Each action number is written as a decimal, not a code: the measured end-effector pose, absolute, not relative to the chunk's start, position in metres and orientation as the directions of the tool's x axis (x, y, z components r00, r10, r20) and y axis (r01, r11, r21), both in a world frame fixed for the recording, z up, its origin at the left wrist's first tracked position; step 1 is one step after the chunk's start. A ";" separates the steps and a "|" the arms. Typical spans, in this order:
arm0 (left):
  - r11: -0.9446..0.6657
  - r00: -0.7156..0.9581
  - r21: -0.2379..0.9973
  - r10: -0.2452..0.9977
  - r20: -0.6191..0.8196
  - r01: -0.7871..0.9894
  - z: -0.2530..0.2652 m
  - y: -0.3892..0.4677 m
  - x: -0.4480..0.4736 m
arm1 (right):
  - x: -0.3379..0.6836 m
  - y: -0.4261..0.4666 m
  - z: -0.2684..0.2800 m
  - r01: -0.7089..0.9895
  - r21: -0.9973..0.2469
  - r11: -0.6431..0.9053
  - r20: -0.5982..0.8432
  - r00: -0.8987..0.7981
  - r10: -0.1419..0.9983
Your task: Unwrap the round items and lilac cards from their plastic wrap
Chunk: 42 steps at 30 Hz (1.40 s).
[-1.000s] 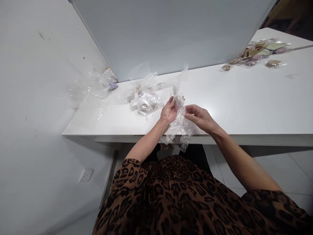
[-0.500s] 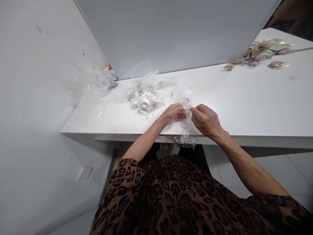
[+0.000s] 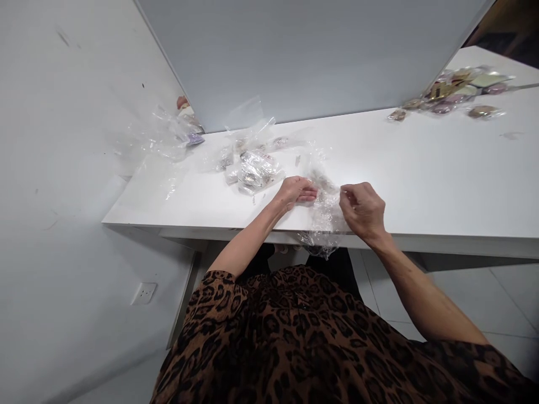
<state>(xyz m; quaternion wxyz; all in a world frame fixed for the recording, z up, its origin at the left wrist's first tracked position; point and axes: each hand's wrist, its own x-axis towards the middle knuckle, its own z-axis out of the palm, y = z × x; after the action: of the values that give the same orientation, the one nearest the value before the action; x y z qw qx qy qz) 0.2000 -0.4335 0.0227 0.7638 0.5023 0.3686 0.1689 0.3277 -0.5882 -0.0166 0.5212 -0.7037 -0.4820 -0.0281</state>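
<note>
A crinkled clear plastic bag lies at the front of the white table, its lower end hanging over the edge. My left hand has its fingers curled at the bag's left side, thumb uppermost, gripping the film. On the other side, my right hand pinches the bag's edge between thumb and forefinger and pulls the plastic taut. Something brownish shows through the upper part of the bag, too blurred to name. Left of my hands sits a pile of small clear-wrapped packets.
Loose clear plastic bags lean against the left wall, by a small purple packet. Colourful wrapped packets are heaped at the far right. A grey panel rises behind the white table.
My right hand has moved right, away from the left, stretching the plastic between them. The left hand has shifted slightly left. The film looks more spread out.
</note>
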 end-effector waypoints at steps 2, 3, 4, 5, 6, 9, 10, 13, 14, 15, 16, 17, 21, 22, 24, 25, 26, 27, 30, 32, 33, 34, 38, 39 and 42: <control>0.472 0.653 0.881 0.659 -0.374 0.028 0.019 -0.428 0.198 | 0.335 -0.591 -0.020 0.474 -0.879 0.053 0.405 0.683 0.609; 0.496 0.651 0.868 0.666 -0.363 -0.024 0.017 -0.426 0.197 | 0.339 -0.593 -0.023 0.324 -0.942 0.081 0.306 0.738 0.601; 0.522 0.655 0.850 0.669 -0.351 -0.077 0.015 -0.424 0.195 | 0.344 -0.593 -0.026 0.179 -0.979 0.099 0.202 0.764 0.613; 0.547 0.667 0.828 0.664 -0.338 -0.124 0.013 -0.422 0.194 | 0.348 -0.594 -0.028 0.066 -0.993 0.102 0.116 0.764 0.635; 0.568 0.683 0.807 0.655 -0.324 -0.162 0.012 -0.421 0.193 | 0.351 -0.594 -0.030 0.000 -0.996 0.092 0.061 0.750 0.659; 0.587 0.724 0.780 0.632 -0.275 -0.216 0.013 -0.421 0.192 | 0.354 -0.591 -0.026 0.056 -0.997 0.059 0.081 0.735 0.673; 0.582 0.732 0.784 0.628 -0.264 -0.217 0.015 -0.421 0.191 | 0.354 -0.589 -0.023 0.118 -0.992 0.053 0.123 0.738 0.663; 0.544 0.746 0.816 0.622 -0.237 -0.194 0.024 -0.426 0.191 | 0.350 -0.578 -0.011 0.277 -0.961 0.017 0.214 0.700 0.681; 0.526 0.756 0.832 0.614 -0.226 -0.179 0.027 -0.429 0.191 | 0.350 -0.573 -0.008 0.302 -0.953 0.011 0.222 0.675 0.703; 0.507 0.769 0.847 0.602 -0.216 -0.159 0.030 -0.431 0.191 | 0.350 -0.567 -0.006 0.304 -0.952 0.014 0.217 0.648 0.730; 0.489 0.784 0.861 0.586 -0.205 -0.140 0.033 -0.433 0.190 | 0.351 -0.561 -0.005 0.278 -0.960 0.027 0.201 0.621 0.758; 0.473 0.798 0.871 0.571 -0.193 -0.128 0.036 -0.435 0.189 | 0.352 -0.555 -0.006 0.222 -0.974 0.049 0.175 0.595 0.784; 0.478 0.772 0.853 0.617 -0.156 -0.210 0.037 -0.433 0.185 | 0.356 -0.542 -0.010 -0.139 -0.973 0.182 0.057 0.622 0.781; 0.500 0.742 0.833 0.647 -0.177 -0.237 0.036 -0.431 0.184 | 0.356 -0.542 -0.010 -0.200 -0.956 0.214 0.029 0.660 0.751; 0.558 0.687 0.793 0.677 -0.263 -0.247 0.033 -0.425 0.181 | 0.354 -0.544 -0.011 -0.258 -0.933 0.249 -0.010 0.714 0.700; 0.583 0.672 0.778 0.675 -0.305 -0.233 0.031 -0.422 0.180 | 0.352 -0.547 -0.010 -0.267 -0.930 0.254 -0.016 0.719 0.695; 0.602 0.667 0.769 0.666 -0.334 -0.215 0.031 -0.420 0.178 | 0.350 -0.550 -0.009 -0.270 -0.928 0.256 -0.013 0.712 0.702; 0.611 0.673 0.768 0.652 -0.349 -0.193 0.030 -0.418 0.178 | 0.348 -0.552 -0.009 -0.269 -0.928 0.257 -0.003 0.695 0.719; 0.594 0.720 0.797 0.598 -0.351 -0.105 0.032 -0.414 0.180 | 0.344 -0.556 -0.006 -0.263 -0.924 0.276 0.053 0.628 0.776; 0.568 0.741 0.823 0.555 -0.378 -0.005 0.033 -0.413 0.187 | 0.344 -0.556 -0.006 -0.262 -0.922 0.286 0.079 0.595 0.800; 0.556 0.744 0.830 0.540 -0.394 0.036 0.033 -0.413 0.190 | 0.345 -0.554 -0.007 -0.262 -0.924 0.280 0.078 0.586 0.806; 0.548 0.745 0.834 0.534 -0.399 0.054 0.033 -0.414 0.195 | 0.346 -0.553 -0.009 -0.259 -0.928 0.267 0.069 0.586 0.808; 0.513 0.743 0.856 0.594 -0.308 -0.055 0.037 -0.419 0.207 | 0.353 -0.551 -0.014 -0.129 -0.980 0.153 0.034 0.647 0.761; 0.494 0.739 0.866 0.612 -0.283 -0.077 0.039 -0.421 0.208 | 0.353 -0.552 -0.013 -0.063 -0.990 0.123 0.051 0.660 0.749; 0.439 0.751 0.897 0.610 -0.252 -0.056 0.048 -0.427 0.211 | 0.349 -0.556 -0.007 0.063 -0.996 0.057 0.084 0.617 0.782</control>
<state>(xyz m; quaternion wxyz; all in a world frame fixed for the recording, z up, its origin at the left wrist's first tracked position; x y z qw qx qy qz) 0.2105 -0.4270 0.0478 0.7992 0.4868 0.2846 0.2082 0.3491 -0.5558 -0.0069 0.6444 -0.6273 -0.3367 0.2791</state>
